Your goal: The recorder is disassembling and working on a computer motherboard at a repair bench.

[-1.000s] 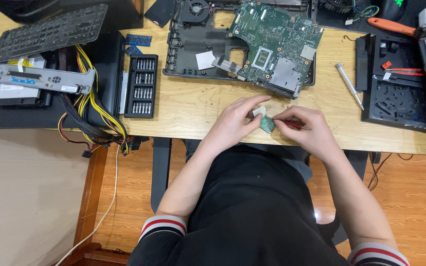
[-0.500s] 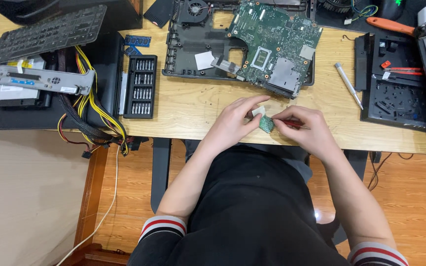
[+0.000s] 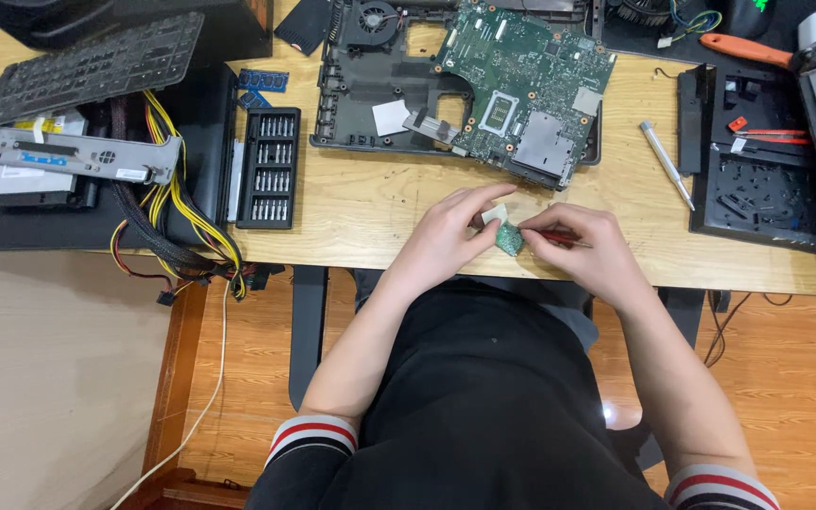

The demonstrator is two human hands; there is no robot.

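Head view: my left hand point(image 3: 441, 241) pinches a small green chip point(image 3: 509, 240) with a pale pad on its far edge, holding it just above the near edge of the counter point(image 3: 361, 212), close to my body. My right hand point(image 3: 586, 247) is closed around a thin red-handled tool point(image 3: 559, 236), its tip meeting the chip's right side. To do this well, I judge I should keep the left fingers point(image 3: 484, 229) clamped on the chip's edges only, steady both wrists against the counter, and work the tool lightly so it does not slip. The open laptop base point(image 3: 370, 104) with its green board point(image 3: 521, 66) lies just beyond, and a bit set point(image 3: 269, 168) sits to the left.
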